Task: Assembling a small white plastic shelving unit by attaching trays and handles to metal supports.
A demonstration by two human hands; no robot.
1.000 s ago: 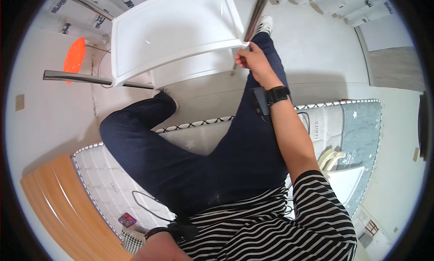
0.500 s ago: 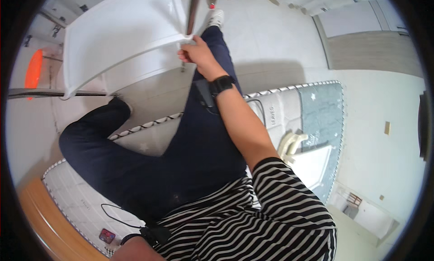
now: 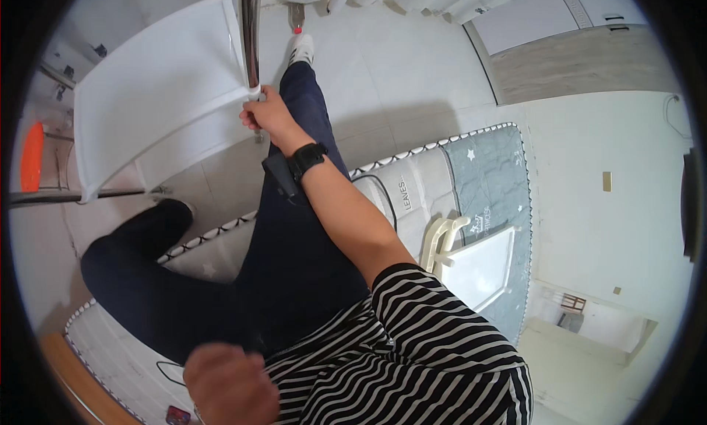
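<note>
My right hand (image 3: 271, 118) reaches forward to the near right corner of a white shelf (image 3: 158, 93). Its fingers are curled, closed at the corner where the shelf meets a metal pole (image 3: 251, 38). A second white panel (image 3: 193, 156) shows below the first. The far fingers are partly hidden by the hand itself. My left hand (image 3: 230, 384) is raised low in the view, near my lap, and smeared by motion; nothing can be made out in it. A black watch (image 3: 307, 158) is on my right wrist, beside a dark device (image 3: 281, 176).
I sit on a grey patterned mat (image 3: 412, 182) with a braided edge. On it, to my right, lie cream curved plastic parts (image 3: 440, 241) and a white panel (image 3: 482, 267). An orange object (image 3: 32, 156) is at far left. A red-capped bottle (image 3: 297, 18) stands beyond my shoe.
The view has swung, so the shelf and right hand appear further left and lower. My left hand has risen into view from the lower edge. The right hand stays at the shelf corner.
</note>
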